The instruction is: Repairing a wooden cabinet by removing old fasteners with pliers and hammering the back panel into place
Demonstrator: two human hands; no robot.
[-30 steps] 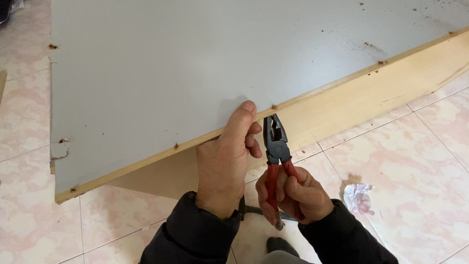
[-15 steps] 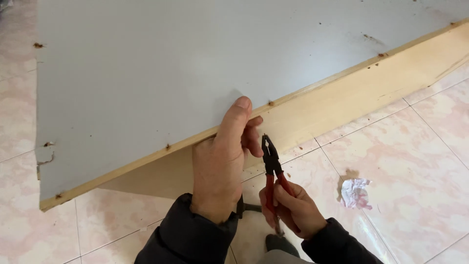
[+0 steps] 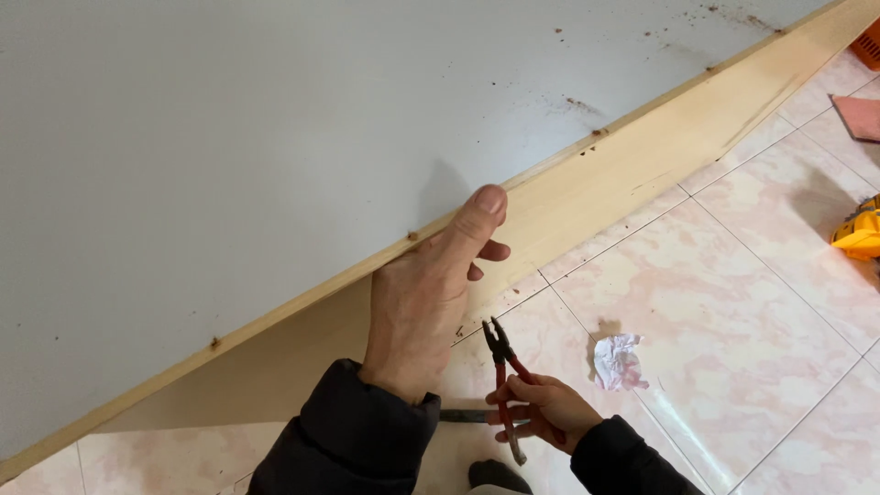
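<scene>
gripping the wooden edge strip (image 3: 587,197) of the grey panel (image 3: 275,165), the left hand (image 3: 426,302) is clamped on it: thumb laid along the top edge, fingers curled over the strip's side face. the panel runs diagonally across the view, raised above the tiled floor (image 3: 733,302). the right hand (image 3: 541,412) sits lower, near the left wrist and apart from the panel, closed around the red handles of the pliers (image 3: 504,376). the pliers point upward toward the strip, tips slightly parted and touching nothing. a crumpled paper scrap (image 3: 619,360) lies on the floor just right of the pliers. a yellow tool (image 3: 860,229) rests at the right margin.
</scene>
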